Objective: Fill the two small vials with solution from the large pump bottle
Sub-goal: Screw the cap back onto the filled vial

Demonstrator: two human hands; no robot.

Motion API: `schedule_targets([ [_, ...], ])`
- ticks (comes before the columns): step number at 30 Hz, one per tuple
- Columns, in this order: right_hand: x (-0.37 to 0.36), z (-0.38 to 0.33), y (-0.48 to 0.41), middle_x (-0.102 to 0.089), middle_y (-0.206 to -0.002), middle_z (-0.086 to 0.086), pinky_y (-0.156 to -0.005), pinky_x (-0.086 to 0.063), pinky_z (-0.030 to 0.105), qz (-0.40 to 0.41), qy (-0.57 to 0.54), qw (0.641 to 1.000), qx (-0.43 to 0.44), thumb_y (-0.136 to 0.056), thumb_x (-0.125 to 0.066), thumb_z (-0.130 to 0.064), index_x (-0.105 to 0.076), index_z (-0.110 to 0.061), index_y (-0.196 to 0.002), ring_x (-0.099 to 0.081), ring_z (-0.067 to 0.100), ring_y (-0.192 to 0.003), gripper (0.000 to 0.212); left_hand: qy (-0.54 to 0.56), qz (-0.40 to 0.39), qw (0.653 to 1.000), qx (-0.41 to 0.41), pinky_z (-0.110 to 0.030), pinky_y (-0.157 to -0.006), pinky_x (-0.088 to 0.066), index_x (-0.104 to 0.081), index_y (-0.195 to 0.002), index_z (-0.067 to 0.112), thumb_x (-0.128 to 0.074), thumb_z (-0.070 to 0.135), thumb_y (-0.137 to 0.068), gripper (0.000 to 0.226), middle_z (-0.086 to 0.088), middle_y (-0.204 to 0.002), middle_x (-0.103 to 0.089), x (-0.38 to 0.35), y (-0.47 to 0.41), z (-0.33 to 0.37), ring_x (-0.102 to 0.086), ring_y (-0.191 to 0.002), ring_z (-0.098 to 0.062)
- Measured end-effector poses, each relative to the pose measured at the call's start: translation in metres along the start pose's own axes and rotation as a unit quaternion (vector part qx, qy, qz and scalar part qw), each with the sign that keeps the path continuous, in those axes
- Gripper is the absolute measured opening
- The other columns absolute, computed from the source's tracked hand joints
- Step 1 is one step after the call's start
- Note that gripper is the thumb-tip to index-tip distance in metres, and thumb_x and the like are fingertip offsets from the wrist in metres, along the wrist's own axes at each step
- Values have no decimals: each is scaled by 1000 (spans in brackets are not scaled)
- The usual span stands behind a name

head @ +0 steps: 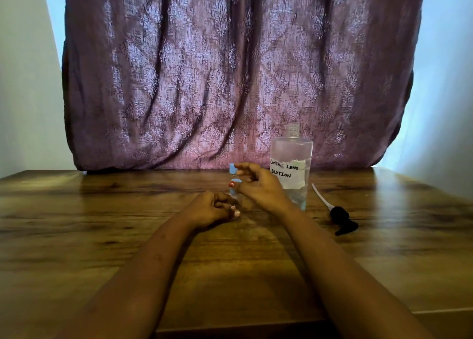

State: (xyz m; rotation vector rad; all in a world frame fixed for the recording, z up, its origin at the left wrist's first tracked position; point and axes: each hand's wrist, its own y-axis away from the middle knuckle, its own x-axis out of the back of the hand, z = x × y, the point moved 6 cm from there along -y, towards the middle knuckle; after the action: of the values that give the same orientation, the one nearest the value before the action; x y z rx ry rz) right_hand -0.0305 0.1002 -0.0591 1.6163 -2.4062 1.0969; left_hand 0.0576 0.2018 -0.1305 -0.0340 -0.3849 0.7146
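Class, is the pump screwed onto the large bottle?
No, the black pump lies on the table beside the large bottle, whose threaded neck stands open.

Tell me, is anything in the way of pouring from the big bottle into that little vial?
Yes: a blue cap sits on the vial, closing its mouth. The bottle has an open neck, its pump lying on the table to its right. The right hand is at the cap.

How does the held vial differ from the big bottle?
The vial is far smaller than the large bottle. The vial is capped blue; the large bottle's neck is open. The left hand and right hand hold the vial; the large bottle stands free. Both are clear, upright.
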Motion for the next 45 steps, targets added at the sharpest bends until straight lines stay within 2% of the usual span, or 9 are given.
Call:
schedule_targets([
  [3,-2,2,0,-60,-80,-3,-57,-42,6,14,39,999,7,-79,-72,-16,-64,-11,-105,-50,0,-63,28,6,8,1000,-4,-37,-83,-54,-72,-97,8,-73,-1,-78,20,3,-64,-72,1,1,1,-68,-68,-9],
  [6,-3,4,-1,-66,-95,2,-72,-48,14,-37,36,999,3,-83,-66,-10,-65,-10,-108,-59,6,-76,25,-6,16,1000,-7,-45,-94,-51,-76,-94,15,-79,10,-72,22,-12,-91,-75,2,2,4,-69,-94,-29],
  [10,2,3,-2,-63,-113,2,-94,-48,26,-48,-27,998,-7,-84,-64,-6,-60,-11,-117,-59,12,-104,34,9,22,1000,2,-45,-92,-49,-77,-87,21,-83,14,-67,22,-8,-84,-75,2,0,0,-66,-89,-26],
  [16,-9,10,-1,-66,-109,6,-64,-38,8,-16,56,998,-5,-82,-69,-17,-61,-13,-113,-53,4,-80,32,31,8,999,7,-41,-90,-52,-74,-90,14,-73,-2,-77,21,-6,-81,-75,0,0,1,-68,-87,-24],
  [25,-6,2,0,-60,-117,5,-76,-42,2,-91,32,995,21,-89,-55,-2,-58,-7,-120,-54,9,-100,32,38,9,999,0,-31,-85,-55,-72,-95,10,-69,-8,-79,24,-2,-78,-75,-1,0,1,-70,-81,-16],
  [29,21,-5,-5,-60,-118,9,-84,-50,13,53,-180,982,8,-89,-53,1,-56,-7,-118,-56,12,-105,30,41,12,999,14,-28,-82,-55,-74,-92,13,-70,-8,-77,26,-1,-78,-76,0,-3,-3,-69,-78,-13],
  [35,36,4,-3,-62,-95,-1,-83,-53,23,121,-229,966,-24,-83,-62,0,-60,-12,-108,-59,13,-93,29,29,17,999,34,-25,-75,-54,-73,-95,17,-73,-2,-77,27,2,-78,-76,1,-1,-1,-70,-78,-9],
  [39,33,7,-2,-59,-86,-5,-80,-52,27,101,-176,979,-28,-82,-62,1,-64,-10,-109,-57,13,-88,29,33,27,998,35,-36,-88,-53,-74,-93,16,-75,-3,-74,27,-4,-83,-76,2,-1,-3,-69,-86,-19],
  [45,21,15,0,-67,-85,1,-74,-51,18,69,-30,996,-44,-76,-73,-8,-69,-9,-89,-61,9,-76,14,43,60,997,26,-19,-63,-55,-70,-94,6,-71,-8,-77,23,-2,-71,-73,16,6,-2,-68,-70,-12],
])
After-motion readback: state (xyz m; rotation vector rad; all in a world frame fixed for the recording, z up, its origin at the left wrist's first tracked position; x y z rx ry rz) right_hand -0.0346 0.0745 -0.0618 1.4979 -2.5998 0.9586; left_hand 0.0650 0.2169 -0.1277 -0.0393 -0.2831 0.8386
